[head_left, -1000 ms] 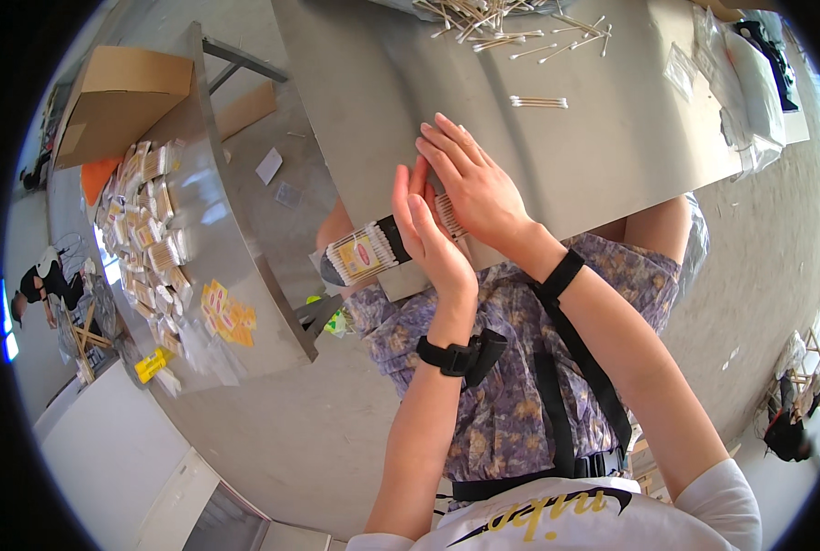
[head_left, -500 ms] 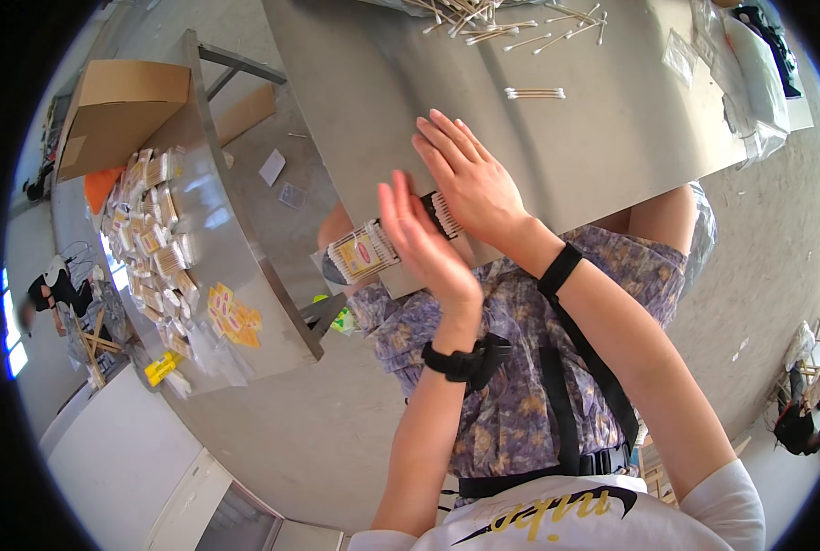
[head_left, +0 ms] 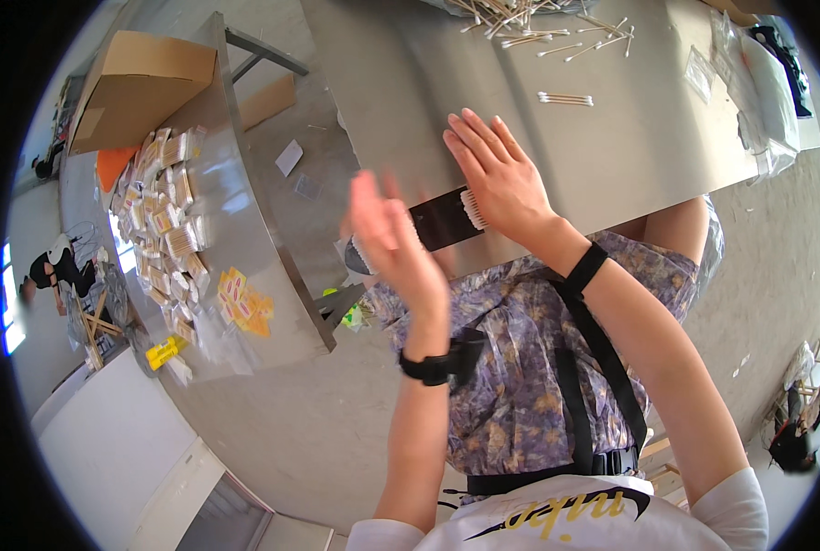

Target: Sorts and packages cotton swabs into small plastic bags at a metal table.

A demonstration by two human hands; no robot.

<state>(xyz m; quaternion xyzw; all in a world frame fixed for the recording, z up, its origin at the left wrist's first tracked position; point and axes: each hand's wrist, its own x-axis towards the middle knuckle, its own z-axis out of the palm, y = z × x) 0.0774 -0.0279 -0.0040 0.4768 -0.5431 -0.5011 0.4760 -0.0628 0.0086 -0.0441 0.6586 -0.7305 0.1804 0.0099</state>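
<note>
My right hand (head_left: 500, 179) lies palm down at the near edge of the metal table, fingers stretched out and together. A row of white cotton swab tips (head_left: 472, 209) shows beside its palm; the rest of those swabs is hidden under the hand. Between my hands, a flat black strip (head_left: 446, 220) lies along the table edge. To its left is my left hand (head_left: 393, 246), blurred by motion, with its fingers extended and nothing visible in them. It mostly covers a pack at the strip's left end. Farther up the table lies a small row of cotton swabs (head_left: 565, 98).
Loose cotton swabs (head_left: 520, 18) are heaped at the table's far side. Clear plastic bags (head_left: 768, 101) lie at the right. On the side table (head_left: 286, 321) at the left are several packed swab bundles (head_left: 162, 220), yellow labels (head_left: 243, 303) and a cardboard box (head_left: 148, 78).
My left hand has moved left, away from my right hand, over the yellow-labelled swab pack that showed before. More of the black strip is exposed. The whole view has shifted slightly.
</note>
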